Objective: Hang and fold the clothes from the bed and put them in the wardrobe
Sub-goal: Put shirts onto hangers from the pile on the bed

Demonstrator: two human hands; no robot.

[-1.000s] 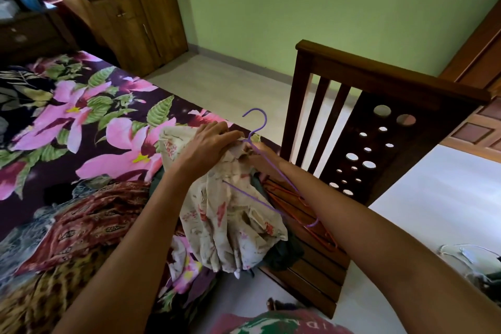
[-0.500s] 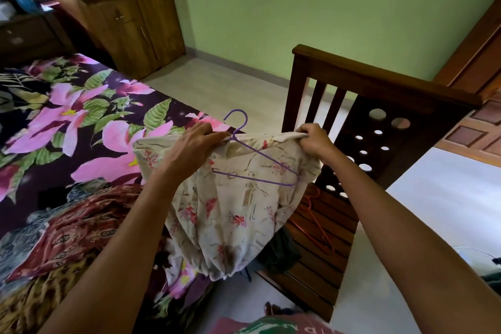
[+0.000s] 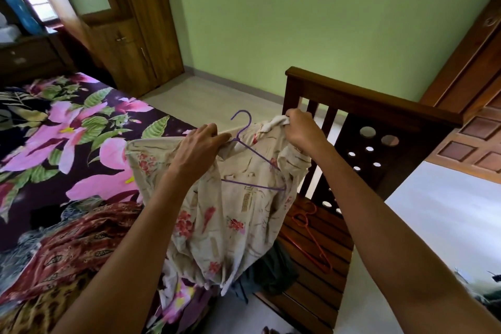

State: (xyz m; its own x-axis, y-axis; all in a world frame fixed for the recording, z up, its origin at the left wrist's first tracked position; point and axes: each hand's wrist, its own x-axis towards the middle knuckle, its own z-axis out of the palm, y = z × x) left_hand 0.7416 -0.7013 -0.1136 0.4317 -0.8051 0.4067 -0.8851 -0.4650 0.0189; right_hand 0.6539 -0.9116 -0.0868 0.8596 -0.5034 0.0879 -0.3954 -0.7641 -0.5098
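Green walls and a pale floor frame the scene, with a wooden wardrobe at eleven o'clock, its doors apparently closed, well apart from the work. The bed with its flowered cover fills the nine o'clock side, and the dark footboard stands at two o'clock.

A second ago the cream flowered shirt is a bunch under both hands. Now it hangs spread between them over the foot of the bed, clear of the mattress. The purple hanger lies against the cloth near its top edge, hook pointing to twelve o'clock between the hands.

The left hand has its fingers curled round the top of the shirt just beside the hanger's neck; whether it also pinches the wire, I cannot tell. The right hand has risen toward one o'clock, fist closed on a wad of the shirt's edge, which it lifts above the hanger's right arm.

I judge that the shirt is being worked onto the hanger, with the right shoulder next to go over the wire; it is not yet seated.

More waits: a red patterned cloth at eight o'clock, a dark garment below the shirt, and an orange hanger on the slats at four o'clock.
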